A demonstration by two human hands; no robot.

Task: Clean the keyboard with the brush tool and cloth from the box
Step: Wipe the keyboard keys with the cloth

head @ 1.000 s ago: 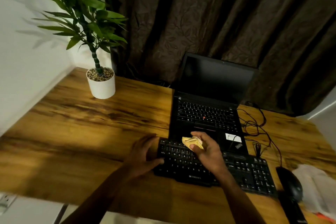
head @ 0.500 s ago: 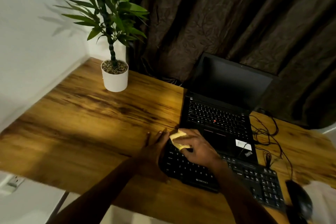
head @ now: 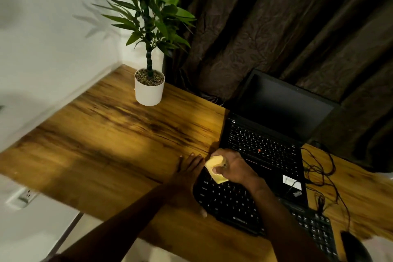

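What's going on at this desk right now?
A person is wiping a black keyboard with a yellow cloth. The right hand grips the bunched cloth and presses it on the keyboard's far left corner. The left hand lies flat, fingers straight, against the keyboard's left end, seemingly steadying it. An open laptop with a dark screen sits just behind, on the wooden desk. No brush or box is in view.
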